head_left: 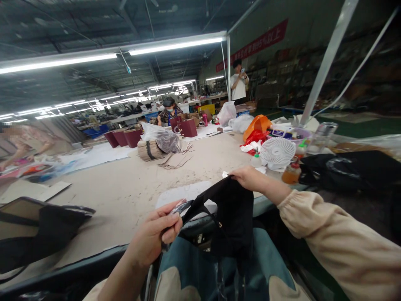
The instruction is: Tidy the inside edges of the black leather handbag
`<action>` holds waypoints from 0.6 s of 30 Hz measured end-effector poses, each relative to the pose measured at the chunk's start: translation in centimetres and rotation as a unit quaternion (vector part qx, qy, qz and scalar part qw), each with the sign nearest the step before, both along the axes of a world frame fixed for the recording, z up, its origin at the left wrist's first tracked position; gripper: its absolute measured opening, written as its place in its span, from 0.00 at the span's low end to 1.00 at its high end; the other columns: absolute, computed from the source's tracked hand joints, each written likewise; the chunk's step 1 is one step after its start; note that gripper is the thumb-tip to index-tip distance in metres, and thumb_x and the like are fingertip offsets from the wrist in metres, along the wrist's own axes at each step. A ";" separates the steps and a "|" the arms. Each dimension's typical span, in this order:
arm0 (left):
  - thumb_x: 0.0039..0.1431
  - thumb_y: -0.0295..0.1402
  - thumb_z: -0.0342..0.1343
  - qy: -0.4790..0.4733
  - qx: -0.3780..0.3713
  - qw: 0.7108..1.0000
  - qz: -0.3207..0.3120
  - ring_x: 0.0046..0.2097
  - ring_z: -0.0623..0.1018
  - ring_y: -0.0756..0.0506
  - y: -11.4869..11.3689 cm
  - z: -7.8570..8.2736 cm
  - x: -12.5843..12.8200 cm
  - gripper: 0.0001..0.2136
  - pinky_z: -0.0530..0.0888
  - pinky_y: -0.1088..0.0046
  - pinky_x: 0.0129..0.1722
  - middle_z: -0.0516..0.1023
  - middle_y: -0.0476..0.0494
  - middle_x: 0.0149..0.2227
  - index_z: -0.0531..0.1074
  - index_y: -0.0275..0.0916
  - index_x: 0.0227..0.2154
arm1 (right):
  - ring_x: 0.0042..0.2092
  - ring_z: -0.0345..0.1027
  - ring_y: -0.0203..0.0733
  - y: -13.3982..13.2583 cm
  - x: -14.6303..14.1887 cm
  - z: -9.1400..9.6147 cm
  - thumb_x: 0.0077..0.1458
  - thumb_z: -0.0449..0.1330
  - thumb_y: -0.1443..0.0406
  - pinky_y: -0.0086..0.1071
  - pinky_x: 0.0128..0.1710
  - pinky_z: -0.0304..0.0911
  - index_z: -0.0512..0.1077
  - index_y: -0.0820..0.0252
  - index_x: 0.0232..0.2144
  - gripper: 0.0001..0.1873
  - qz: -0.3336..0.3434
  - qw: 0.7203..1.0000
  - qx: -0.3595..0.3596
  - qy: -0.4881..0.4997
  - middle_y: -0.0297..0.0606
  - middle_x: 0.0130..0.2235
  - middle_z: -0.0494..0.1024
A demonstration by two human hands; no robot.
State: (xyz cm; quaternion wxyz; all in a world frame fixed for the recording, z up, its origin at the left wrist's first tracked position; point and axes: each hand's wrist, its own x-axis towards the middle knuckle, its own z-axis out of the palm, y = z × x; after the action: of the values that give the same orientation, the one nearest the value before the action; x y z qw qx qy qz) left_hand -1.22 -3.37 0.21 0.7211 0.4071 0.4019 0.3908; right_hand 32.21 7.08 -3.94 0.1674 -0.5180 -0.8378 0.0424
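Note:
A black fabric bag (234,213) hangs between my two hands, over my lap and just past the table's near edge. My right hand (250,179) pinches its upper corner. Closed around a dark strap-like end of the bag, partly in shiny clear plastic, is my left hand (158,228). A thin black cord and a small gold-coloured metal piece show on the bag's side. The lower part of the bag falls into shadow over my blue-green apron (188,263), where its outline is hard to make out.
On the table (115,200) are a black bag with a tan panel (46,221), bundled cardboard strips (150,150), maroon boxes (188,128), a white fan (277,152) and an orange-liquid bottle (291,173). Co-workers sit left and opposite; a person (239,85) stands behind. A slanted metal post (327,62) rises right.

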 end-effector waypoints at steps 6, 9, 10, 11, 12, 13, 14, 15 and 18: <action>0.51 0.28 0.60 -0.030 -0.007 1.000 -0.005 0.16 0.55 0.61 0.1 0.0 0.7 0.22 0.48 0.84 0.17 0.68 0.49 0.20 0.68 0.31 0.52 | 0.48 0.71 0.46 -1.2 1.1 0.3 0.54 0.52 0.67 0.34 0.49 0.63 0.70 0.64 0.52 0.23 0.011 0.999 -0.016 0.029 0.44 0.48 0.77; 0.52 0.28 0.60 -0.039 -0.010 0.999 0.002 0.17 0.54 0.61 0.2 0.0 0.8 0.22 0.48 0.84 0.17 0.67 0.51 0.19 0.68 0.31 0.51 | 0.46 0.72 0.44 -1.9 1.4 0.6 0.50 0.53 0.69 0.32 0.46 0.65 0.71 0.60 0.51 0.25 0.022 0.998 -0.028 0.045 0.39 0.46 0.79; 0.52 0.27 0.60 -0.044 -0.012 0.999 0.003 0.17 0.53 0.61 0.2 0.0 0.8 0.22 0.48 0.84 0.17 0.66 0.52 0.19 0.68 0.30 0.51 | 0.45 0.73 0.44 -2.0 1.4 0.7 0.49 0.53 0.69 0.32 0.45 0.65 0.72 0.59 0.50 0.24 0.024 0.998 -0.029 0.050 0.38 0.45 0.79; 0.52 0.27 0.60 -0.049 -0.015 0.999 0.004 0.17 0.53 0.61 0.2 0.0 0.7 0.22 0.48 0.83 0.17 0.65 0.53 0.18 0.69 0.30 0.51 | 0.44 0.73 0.44 -2.0 1.5 0.7 0.50 0.53 0.69 0.32 0.43 0.66 0.73 0.58 0.49 0.23 0.023 0.998 -0.028 0.055 0.37 0.44 0.79; 0.52 0.27 0.59 -0.054 -0.018 0.998 0.004 0.17 0.53 0.60 0.3 -0.1 0.7 0.21 0.48 0.83 0.17 0.64 0.53 0.18 0.69 0.30 0.51 | 0.42 0.73 0.43 -2.0 1.5 0.7 0.52 0.53 0.68 0.32 0.42 0.66 0.73 0.57 0.48 0.21 0.021 0.998 -0.026 0.059 0.36 0.43 0.80; 0.52 0.27 0.59 -0.056 -0.022 0.998 0.004 0.17 0.52 0.60 0.3 -0.1 0.7 0.21 0.48 0.83 0.17 0.64 0.53 0.18 0.69 0.30 0.50 | 0.41 0.73 0.43 -2.0 1.5 0.7 0.53 0.52 0.67 0.32 0.41 0.66 0.74 0.56 0.46 0.19 0.018 0.998 -0.022 0.061 0.36 0.42 0.80; 0.52 0.27 0.59 -0.058 -0.025 0.998 0.004 0.17 0.52 0.60 0.3 -0.2 0.7 0.20 0.48 0.83 0.17 0.64 0.53 0.18 0.69 0.31 0.50 | 0.39 0.74 0.43 -2.0 1.5 0.7 0.55 0.52 0.66 0.32 0.40 0.66 0.75 0.56 0.45 0.18 0.015 0.998 -0.018 0.062 0.36 0.40 0.81; 0.53 0.27 0.59 -0.059 -0.027 0.998 0.005 0.17 0.52 0.61 0.2 -0.3 0.7 0.20 0.48 0.84 0.17 0.65 0.53 0.18 0.70 0.31 0.50 | 0.38 0.73 0.42 -1.9 1.4 0.7 0.56 0.51 0.65 0.32 0.39 0.66 0.75 0.55 0.44 0.17 0.011 0.998 -0.014 0.062 0.36 0.39 0.81; 0.53 0.27 0.58 -0.067 -0.029 0.997 -0.002 0.17 0.52 0.61 0.2 -0.5 0.6 0.19 0.47 0.84 0.16 0.65 0.52 0.18 0.70 0.32 0.50 | 0.35 0.73 0.42 -1.7 1.1 0.5 0.57 0.51 0.62 0.32 0.37 0.65 0.76 0.55 0.41 0.15 -0.003 0.998 -0.001 0.056 0.37 0.36 0.81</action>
State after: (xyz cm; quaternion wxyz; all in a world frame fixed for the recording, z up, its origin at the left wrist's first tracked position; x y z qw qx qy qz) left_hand -0.62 -3.19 -0.28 0.7590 0.3594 0.3631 0.4036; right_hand 33.32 5.37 -3.44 0.2135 -0.5175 -0.8256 0.0711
